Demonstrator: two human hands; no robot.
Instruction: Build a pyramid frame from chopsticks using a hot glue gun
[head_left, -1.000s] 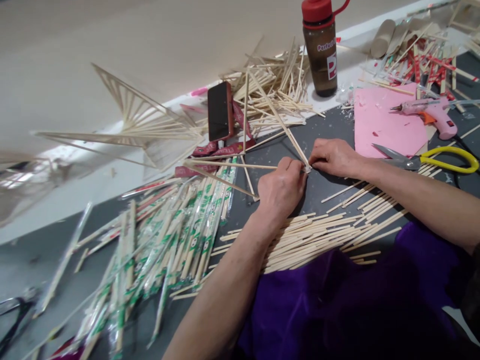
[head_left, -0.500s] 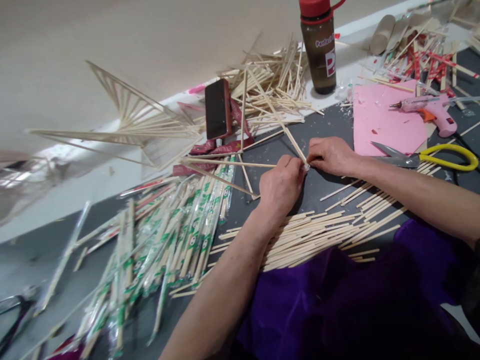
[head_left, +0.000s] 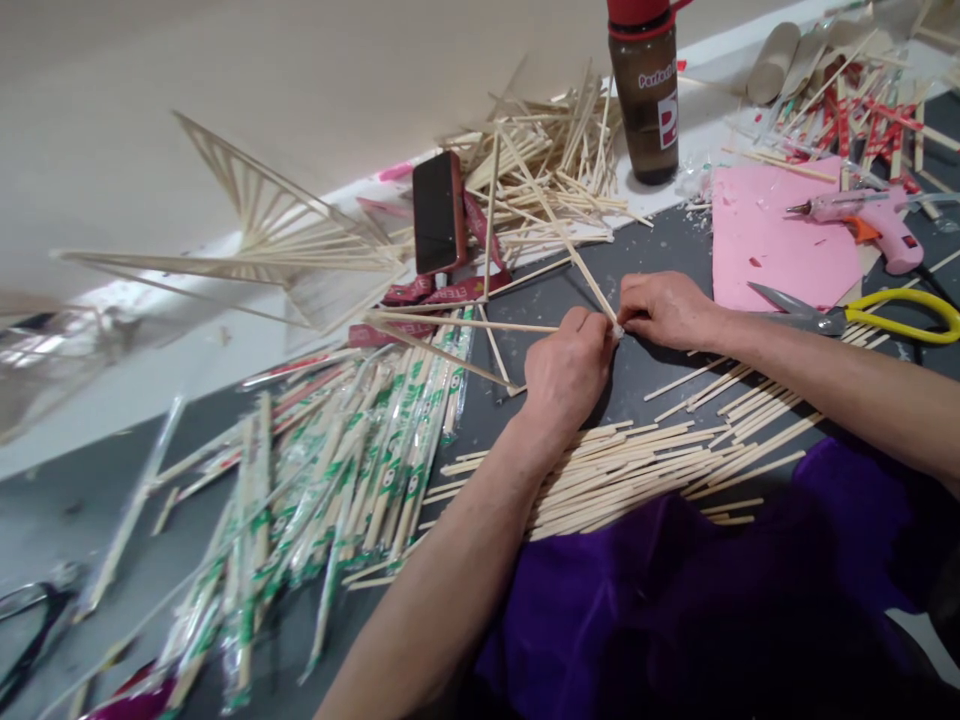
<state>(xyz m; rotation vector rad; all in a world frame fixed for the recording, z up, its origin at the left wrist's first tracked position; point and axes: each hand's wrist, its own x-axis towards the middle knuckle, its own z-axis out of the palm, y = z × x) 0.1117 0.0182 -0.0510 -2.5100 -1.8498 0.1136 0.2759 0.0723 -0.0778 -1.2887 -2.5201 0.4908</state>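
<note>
A frame of thin wooden sticks (head_left: pixel 555 215) stands on the grey table, its sticks meeting at a whitish joint near my fingertips. My left hand (head_left: pixel 571 368) is closed around the sticks just left of that joint. From the right, my right hand (head_left: pixel 666 310) has its fingers pinched together at the joint; what is between them is too small to make out. Loose bare sticks (head_left: pixel 622 480) lie in a heap below both hands. Left of them are wrapped chopsticks (head_left: pixel 360 450) in clear and green packaging.
A phone (head_left: pixel 438 213) leans upright behind the frame, near a dark bottle (head_left: pixel 646 100). At right lie a pink sheet (head_left: pixel 780 250), a pink glue gun (head_left: pixel 881 222) and yellow-handled scissors (head_left: pixel 832 318). A fan-like stick structure (head_left: pixel 262 220) stands at the back left.
The whole view has shifted slightly. Both hands remain at the joint in nearly the same pose, and the stick frame has barely moved.
</note>
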